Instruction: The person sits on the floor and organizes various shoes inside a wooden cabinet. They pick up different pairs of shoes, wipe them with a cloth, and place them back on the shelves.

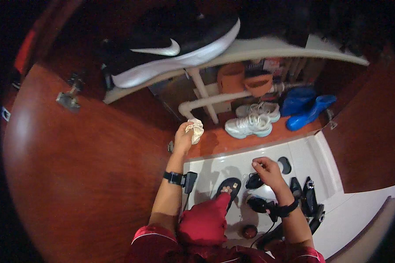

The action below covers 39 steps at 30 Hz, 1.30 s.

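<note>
My left hand grips a crumpled cream cloth at the left end of the cabinet's wooden bottom board. A pair of white lace-up sneakers stands on that board, to the right of the cloth. Farther right is a pair of blue boots. My right hand hangs over the white floor, its fingers loosely curled with nothing visible in them. Below it are dark shoes, partly hidden by my forearm.
Open wooden doors flank the cabinet. A pale shelf carries a black shoe with a white swoosh. White pipes and terracotta pots sit behind the sneakers. Black shoes lie at the floor's right.
</note>
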### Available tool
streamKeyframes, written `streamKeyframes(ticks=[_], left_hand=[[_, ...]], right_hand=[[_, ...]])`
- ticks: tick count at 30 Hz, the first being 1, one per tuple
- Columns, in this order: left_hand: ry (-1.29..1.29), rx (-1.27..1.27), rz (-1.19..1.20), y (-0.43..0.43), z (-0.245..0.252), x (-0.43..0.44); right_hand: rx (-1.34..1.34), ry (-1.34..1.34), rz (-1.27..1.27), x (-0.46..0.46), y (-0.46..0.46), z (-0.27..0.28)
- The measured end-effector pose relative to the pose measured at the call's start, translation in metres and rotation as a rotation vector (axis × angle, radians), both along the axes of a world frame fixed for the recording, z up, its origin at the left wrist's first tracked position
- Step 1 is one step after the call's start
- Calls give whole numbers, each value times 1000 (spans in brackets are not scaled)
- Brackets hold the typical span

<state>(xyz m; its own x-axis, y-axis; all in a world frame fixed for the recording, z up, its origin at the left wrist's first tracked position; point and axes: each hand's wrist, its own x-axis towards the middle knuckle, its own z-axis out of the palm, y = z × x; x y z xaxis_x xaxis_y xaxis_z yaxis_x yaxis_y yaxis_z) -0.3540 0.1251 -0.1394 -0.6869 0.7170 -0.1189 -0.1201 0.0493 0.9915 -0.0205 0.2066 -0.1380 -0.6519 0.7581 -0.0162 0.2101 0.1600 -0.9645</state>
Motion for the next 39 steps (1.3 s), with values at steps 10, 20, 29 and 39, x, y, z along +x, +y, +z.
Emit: streamKeyframes(ticks=[10,20,29,39], left_hand=[[318,-4,-214,-42,162,45],[11,430,-27,-66,232,61],[-618,1098,-142,-60,252,84],[-667,986,-239,-75,244,112]], right_hand=[[668,393,251,-84,-13,287],[-447,563,559,-201,-7,382],[951,428,248,-189,-82,275],[1023,329,354,-119,-108,254]])
